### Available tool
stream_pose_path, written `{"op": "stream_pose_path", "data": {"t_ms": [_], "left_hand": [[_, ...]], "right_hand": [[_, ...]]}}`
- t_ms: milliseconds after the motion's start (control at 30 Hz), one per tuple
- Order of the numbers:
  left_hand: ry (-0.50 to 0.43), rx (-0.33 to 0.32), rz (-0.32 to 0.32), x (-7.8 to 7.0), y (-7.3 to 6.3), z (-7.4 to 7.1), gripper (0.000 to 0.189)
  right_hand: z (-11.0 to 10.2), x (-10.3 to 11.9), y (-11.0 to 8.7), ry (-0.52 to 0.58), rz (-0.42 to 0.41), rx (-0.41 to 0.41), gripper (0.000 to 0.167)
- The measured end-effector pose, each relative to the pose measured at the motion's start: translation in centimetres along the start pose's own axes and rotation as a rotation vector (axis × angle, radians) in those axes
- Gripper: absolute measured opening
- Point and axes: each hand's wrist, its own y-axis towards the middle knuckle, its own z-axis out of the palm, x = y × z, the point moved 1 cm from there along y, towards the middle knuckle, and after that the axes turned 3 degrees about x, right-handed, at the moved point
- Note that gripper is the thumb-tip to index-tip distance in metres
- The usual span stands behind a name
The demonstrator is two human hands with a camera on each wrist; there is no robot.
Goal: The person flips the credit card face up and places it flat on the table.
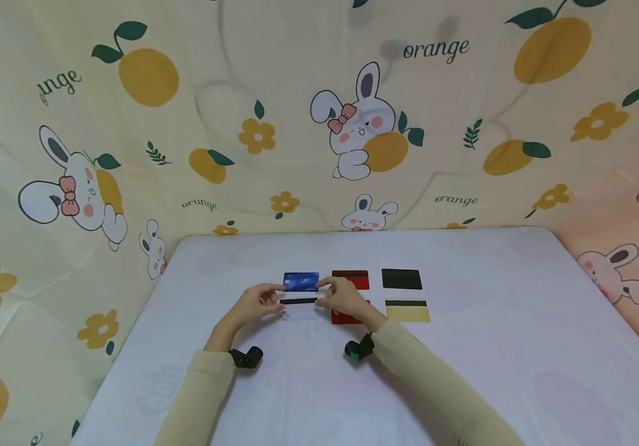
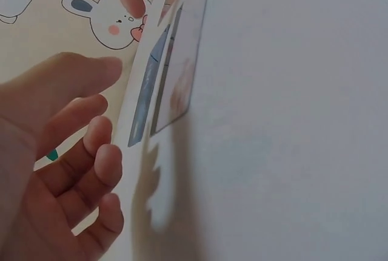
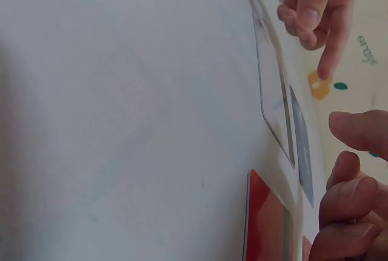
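While the left hand (image 1: 253, 305) and the right hand (image 1: 346, 296) face each other across a white table (image 1: 297, 387), a blue card (image 1: 300, 281) marked "VIP" lies flat between their index fingers. Just below it, between the two thumbs, lies a white card (image 1: 299, 311) with a black stripe along its upper edge. Each hand has its thumb and index finger apart and its other fingers loosely bent, with nothing held in either; whether any fingertip touches a card edge, I cannot tell. To the right stand two more pairs in the same two rows: an upper red card (image 1: 361, 283) with a dark stripe, partly behind the right hand, over a lower red card (image 1: 346, 319), largely covered by that hand; then a black card (image 1: 401, 279) over a gold card (image 1: 408, 313) with a black stripe. Beige sleeves (image 1: 202, 387) cover both forearms, and a small black device sits at each wrist. Beyond the table hangs a cream cloth (image 1: 291, 56) printed with rabbits, oranges and flowers.
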Motion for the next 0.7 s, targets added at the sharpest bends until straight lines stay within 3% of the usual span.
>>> {"op": "stream_pose_path", "data": {"t_ms": [433, 700], "left_hand": [[-0.033, 0.055, -0.036, 0.6, -0.5, 0.2, 0.056], [-0.016, 0.073, -0.010, 1.4, -0.4, 0.4, 0.059]], "right_hand": [[0.7, 0.1, -0.6, -0.016, -0.026, 0.024, 0.044], [1.2, -0.3, -0.4, -0.004, -0.022, 0.027, 0.045]]}}
